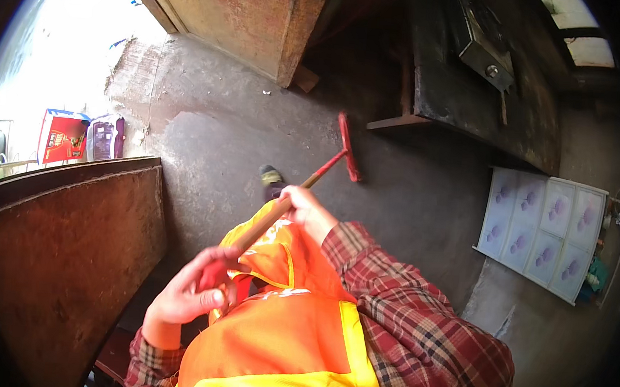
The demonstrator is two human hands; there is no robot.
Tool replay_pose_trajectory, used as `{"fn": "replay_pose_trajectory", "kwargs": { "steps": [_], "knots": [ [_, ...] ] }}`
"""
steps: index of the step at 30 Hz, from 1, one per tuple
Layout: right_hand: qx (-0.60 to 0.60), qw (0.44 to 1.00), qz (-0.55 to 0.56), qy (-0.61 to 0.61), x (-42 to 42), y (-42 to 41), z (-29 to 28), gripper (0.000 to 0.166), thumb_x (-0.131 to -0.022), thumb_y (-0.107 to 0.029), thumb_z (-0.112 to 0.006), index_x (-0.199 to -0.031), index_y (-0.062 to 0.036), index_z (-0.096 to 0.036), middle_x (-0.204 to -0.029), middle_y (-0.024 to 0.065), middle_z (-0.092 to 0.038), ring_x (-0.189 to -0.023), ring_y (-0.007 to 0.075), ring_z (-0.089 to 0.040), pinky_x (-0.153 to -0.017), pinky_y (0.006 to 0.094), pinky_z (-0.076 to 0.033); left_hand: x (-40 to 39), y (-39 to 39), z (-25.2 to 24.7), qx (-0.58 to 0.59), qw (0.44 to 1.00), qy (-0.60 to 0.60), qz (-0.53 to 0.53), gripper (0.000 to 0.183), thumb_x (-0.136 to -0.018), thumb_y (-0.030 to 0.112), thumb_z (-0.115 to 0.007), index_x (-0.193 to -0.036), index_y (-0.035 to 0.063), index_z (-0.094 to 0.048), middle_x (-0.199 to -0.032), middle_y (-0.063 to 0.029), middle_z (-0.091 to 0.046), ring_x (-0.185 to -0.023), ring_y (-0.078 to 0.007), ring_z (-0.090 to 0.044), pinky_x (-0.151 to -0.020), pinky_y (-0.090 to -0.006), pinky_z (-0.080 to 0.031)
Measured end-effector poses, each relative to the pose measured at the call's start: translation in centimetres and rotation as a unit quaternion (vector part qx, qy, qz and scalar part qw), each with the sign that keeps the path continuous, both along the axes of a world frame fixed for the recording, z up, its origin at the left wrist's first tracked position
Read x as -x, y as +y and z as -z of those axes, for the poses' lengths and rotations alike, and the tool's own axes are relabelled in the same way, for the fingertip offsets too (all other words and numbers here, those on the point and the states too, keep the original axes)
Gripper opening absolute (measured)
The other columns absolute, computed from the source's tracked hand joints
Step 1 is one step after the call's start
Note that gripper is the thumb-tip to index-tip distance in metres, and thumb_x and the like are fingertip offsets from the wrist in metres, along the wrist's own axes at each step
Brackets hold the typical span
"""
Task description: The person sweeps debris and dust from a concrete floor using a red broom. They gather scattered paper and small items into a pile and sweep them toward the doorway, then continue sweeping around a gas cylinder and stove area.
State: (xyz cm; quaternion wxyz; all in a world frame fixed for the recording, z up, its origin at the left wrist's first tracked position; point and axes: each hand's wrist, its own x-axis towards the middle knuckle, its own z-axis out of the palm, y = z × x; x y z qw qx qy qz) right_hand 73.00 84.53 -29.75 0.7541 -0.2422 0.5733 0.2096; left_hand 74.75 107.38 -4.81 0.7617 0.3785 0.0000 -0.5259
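A long-handled floor brush or broom slants across my front, its red head [351, 156] down on the grey concrete floor. My right hand [305, 205] grips the middle of its wooden handle [262, 227]. At the upper end, my left hand [195, 288] curls loosely round the red end of the handle, thumb apart from the fingers. Below the handle hangs the orange vest [273, 336] with yellow edging that I wear over plaid sleeves. One dark shoe [271, 175] shows beyond my right hand.
A worn wooden cabinet [236, 21] stands ahead, and a dark bench or cabinet [488, 109] at the right. White drawers with a purple pattern [542, 231] stand farther right. A brown panel [69, 241] borders my left, with a red box [65, 136] beyond. Small litter [266, 92] lies ahead.
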Motion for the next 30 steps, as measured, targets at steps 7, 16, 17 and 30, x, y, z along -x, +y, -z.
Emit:
{"fn": "replay_pose_trajectory", "kwargs": {
  "steps": [7,16,17,30],
  "knots": [
    [-0.117,0.991,0.055,0.017,-11.3,9.4,1.0,0.003,-0.082,-0.003,-0.045,-0.084,-0.0055,-0.047,-0.069,0.0058,-0.050,-0.066,0.0199,-0.056,-0.069,0.0373,-0.055,-7.6,1.9,-2.6,-0.413,0.881,-0.194,-0.125,0.019,-0.084,-0.003,-0.039,-0.099,-0.0016,-0.050,-0.069,-0.0078,-0.057,-0.041,-0.0096,-0.051,-0.035,-0.0193,-0.038],
    [-0.226,0.968,-0.015,-0.111,-20.8,17.8,-10.0,0.009,-0.083,-0.010,-0.050,-0.074,-0.0067,-0.049,-0.068,0.0047,-0.053,-0.062,0.0188,-0.057,-0.060,0.0355,-0.054,-10.6,5.2,-11.2,-0.522,0.722,-0.390,-0.233,0.011,-0.084,0.008,-0.053,-0.085,-0.0022,-0.055,-0.057,-0.0037,-0.050,-0.038,-0.0071,-0.043,-0.037,-0.0183,-0.028],
    [-0.213,0.971,-0.025,-0.105,-20.7,17.2,-11.8,0.009,-0.083,-0.010,-0.051,-0.076,-0.0066,-0.049,-0.070,0.0044,-0.053,-0.063,0.0182,-0.057,-0.060,0.0355,-0.054,-10.8,5.9,-11.5,-0.510,0.692,-0.450,-0.243,0.015,-0.082,0.014,-0.057,-0.080,-0.0010,-0.057,-0.056,-0.0035,-0.049,-0.039,-0.0068,-0.042,-0.039,-0.0194,-0.028],
    [-0.138,0.984,0.114,0.009,-23.4,23.0,1.7,0.008,-0.079,0.000,-0.044,-0.072,-0.0047,-0.043,-0.067,0.0067,-0.043,-0.064,0.0194,-0.048,-0.068,0.0371,-0.050,-23.9,15.0,3.7,-0.111,0.920,-0.304,-0.222,0.022,-0.081,0.003,-0.053,-0.063,0.0059,-0.042,-0.061,-0.0053,-0.048,-0.067,-0.0206,-0.049,-0.089,-0.0437,-0.038]
  ]
}}
